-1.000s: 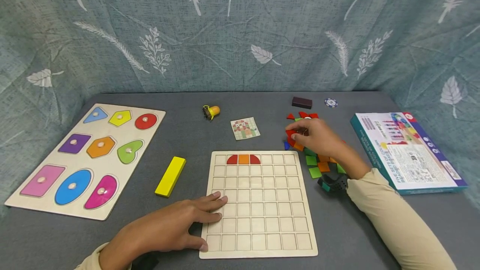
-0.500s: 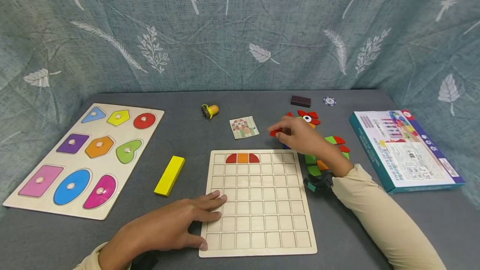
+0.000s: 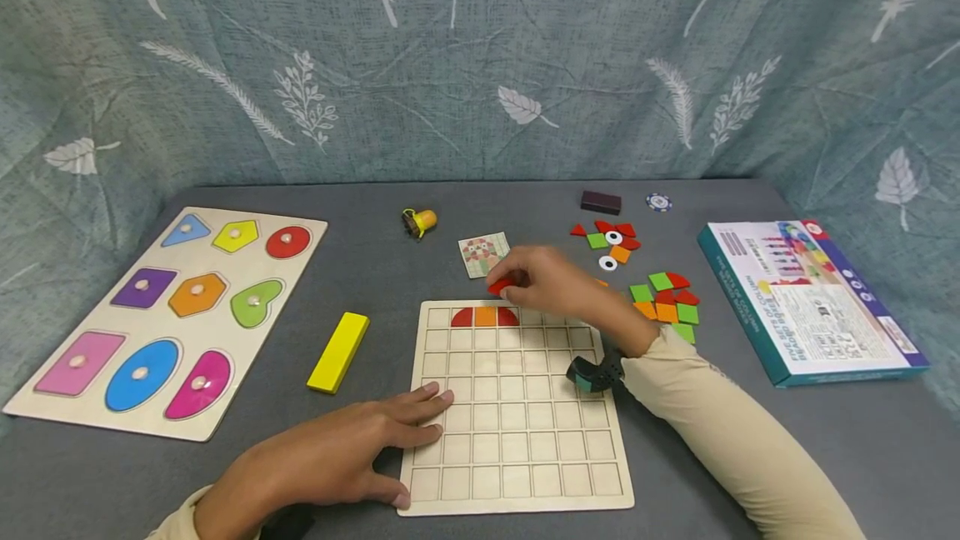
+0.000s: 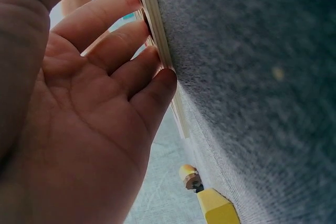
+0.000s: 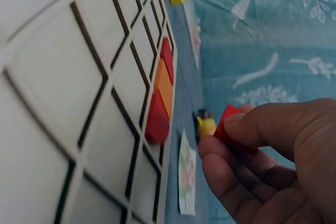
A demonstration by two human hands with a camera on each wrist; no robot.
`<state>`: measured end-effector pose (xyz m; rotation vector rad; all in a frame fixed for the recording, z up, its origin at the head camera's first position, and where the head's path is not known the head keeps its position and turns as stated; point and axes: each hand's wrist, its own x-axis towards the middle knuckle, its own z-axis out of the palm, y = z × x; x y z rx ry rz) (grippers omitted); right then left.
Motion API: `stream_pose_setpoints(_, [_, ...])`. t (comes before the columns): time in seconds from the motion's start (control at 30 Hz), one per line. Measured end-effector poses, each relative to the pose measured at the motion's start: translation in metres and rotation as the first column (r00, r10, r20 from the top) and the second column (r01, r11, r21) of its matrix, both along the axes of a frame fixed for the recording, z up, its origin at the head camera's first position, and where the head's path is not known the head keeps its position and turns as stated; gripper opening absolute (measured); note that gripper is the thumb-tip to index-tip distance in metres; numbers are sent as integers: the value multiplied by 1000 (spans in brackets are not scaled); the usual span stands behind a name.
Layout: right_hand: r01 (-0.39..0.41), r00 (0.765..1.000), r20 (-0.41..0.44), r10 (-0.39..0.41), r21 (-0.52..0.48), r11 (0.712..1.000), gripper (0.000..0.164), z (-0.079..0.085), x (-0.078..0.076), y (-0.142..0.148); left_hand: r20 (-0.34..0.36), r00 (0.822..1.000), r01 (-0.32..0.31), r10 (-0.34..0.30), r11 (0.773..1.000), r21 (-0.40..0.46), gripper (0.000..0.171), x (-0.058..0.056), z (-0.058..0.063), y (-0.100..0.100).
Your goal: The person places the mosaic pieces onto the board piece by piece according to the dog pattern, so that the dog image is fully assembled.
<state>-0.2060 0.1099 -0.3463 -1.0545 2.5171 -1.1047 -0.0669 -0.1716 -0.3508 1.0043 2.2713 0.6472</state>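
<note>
In the head view a pale wooden grid board (image 3: pixel 517 394) lies in front of me. Two red rounded tiles flank an orange square tile (image 3: pixel 486 317) in its far row. My left hand (image 3: pixel 352 448) rests on the board's left edge with its fingers spread and fairly straight; the left wrist view shows the fingertips along that edge. My right hand (image 3: pixel 543 282) pinches a red tile (image 5: pixel 229 125) between thumb and fingers, just beyond the board's far edge. Its full shape is partly covered by the thumb. A small pattern card (image 3: pixel 477 255) lies beside that hand, partly behind it.
Loose red, green and orange tiles (image 3: pixel 662 282) and two eye tiles (image 3: pixel 608 263) lie to the right. Farther right is a flat box (image 3: pixel 817 307). A yellow block (image 3: pixel 339 352) and a shape puzzle (image 3: pixel 258 373) are at left. Behind stand a small yellow-orange toy (image 3: pixel 422 222) and dark block (image 3: pixel 601 202).
My right hand has moved left from the tile pile with the red tile, to the far edge of the board near the card. The left hand has stayed in place.
</note>
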Motion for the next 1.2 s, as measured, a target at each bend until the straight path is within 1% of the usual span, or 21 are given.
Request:
stream_pose_setpoints(0.17, [-36, 999, 31, 36, -7, 999, 21, -2, 3, -13, 3, 1000, -2, 2, 1000, 5, 66, 1, -2, -1])
stream_pose_setpoints(0.3, [-53, 999, 3, 53, 13, 998, 22, -3, 5, -21, -2, 1000, 0, 0, 1000, 11, 66, 1, -2, -1])
stream_pose_setpoints(0.47, [-92, 995, -30, 93, 30, 995, 18, -5, 7, -35, -17, 1000, 8, -8, 1000, 29, 66, 1, -3, -2])
stream_pose_setpoints(0.57, [-120, 992, -24, 122, 50, 991, 19, -6, 8, -44, -30, 999, 18, -17, 999, 35, 66, 0, -4, -2])
stream_pose_setpoints(0.8, [-173, 985, 32, 171, 73, 982, 19, -5, 14, -59, -31, 999, 22, -21, 999, 36, 66, -1, -5, -1])
stream_pose_setpoints(0.9, [-194, 981, 34, 192, 84, 977, 19, -5, 16, -65, -39, 999, 21, -20, 999, 33, 66, 0, -4, -1])
stream_pose_setpoints(1.1, [-236, 971, -2, 237, 117, 965, 17, -7, 17, -71, -37, 999, 23, -22, 999, 36, 66, -1, -3, -2])
stream_pose_setpoints(1.2, [-235, 971, -17, 238, 123, 964, 17, -7, 18, -72, -37, 999, 27, -26, 999, 42, 66, -2, -3, -2])
